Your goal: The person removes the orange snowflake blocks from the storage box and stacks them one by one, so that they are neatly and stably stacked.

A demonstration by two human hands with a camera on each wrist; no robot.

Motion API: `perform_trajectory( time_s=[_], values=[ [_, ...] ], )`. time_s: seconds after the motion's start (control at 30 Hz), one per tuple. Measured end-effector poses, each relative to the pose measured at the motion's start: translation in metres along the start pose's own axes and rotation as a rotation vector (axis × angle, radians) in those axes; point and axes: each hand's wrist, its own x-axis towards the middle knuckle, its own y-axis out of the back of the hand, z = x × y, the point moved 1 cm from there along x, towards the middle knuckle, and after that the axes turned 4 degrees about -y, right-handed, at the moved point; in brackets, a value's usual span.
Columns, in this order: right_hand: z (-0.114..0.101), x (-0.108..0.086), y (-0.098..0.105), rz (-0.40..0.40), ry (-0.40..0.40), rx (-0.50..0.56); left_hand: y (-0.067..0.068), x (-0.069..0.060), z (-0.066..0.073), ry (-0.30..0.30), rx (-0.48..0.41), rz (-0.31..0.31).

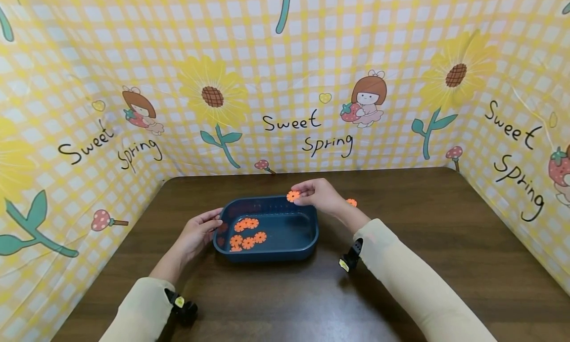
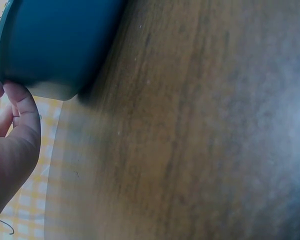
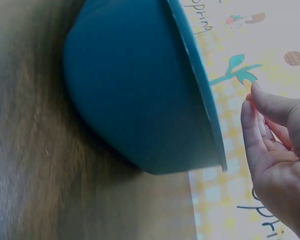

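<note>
A dark blue rectangular tub [image 1: 287, 235] stands on the table, its outer wall [image 3: 135, 90] large in the right wrist view. My left hand [image 1: 193, 238] pinches its left rim between thumb and fingers; the left wrist view shows the thumb against the tub's edge [image 2: 1, 60]. Above the back right rim, my right hand [image 1: 320, 196] pinches an orange flower-shaped disc [image 1: 293, 196] at the fingertips. That disc is hidden in the right wrist view, where the hand [image 3: 280, 150] is beside the rim. Several like discs [image 1: 248, 243] lie in the tub's left part.
Another orange disc [image 1: 352, 202] lies on the table behind my right forearm, partly hidden. The brown wooden table [image 1: 427, 233] reaches a yellow checked cloth [image 1: 285, 149] hung along the back and both sides.
</note>
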Motion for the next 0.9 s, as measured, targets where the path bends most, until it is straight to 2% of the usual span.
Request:
perform_trajectory(
  time_s=[0.23, 0.5, 0.9],
  values=[
    [0.004, -0.004, 0.015, 0.021, 0.016, 0.062, 0.001, 0.0, 0.0, 0.0, 0.0, -0.005],
    [0.012, -0.009, 0.035, 0.069, 0.019, 0.079, 0.001, 0.001, 0.0, -0.002, 0.004, -0.003],
    [0.034, -0.022, 0.059, 0.147, 0.015, 0.01, -0.001, -0.002, 0.001, -0.015, 0.001, 0.005]
  ],
)
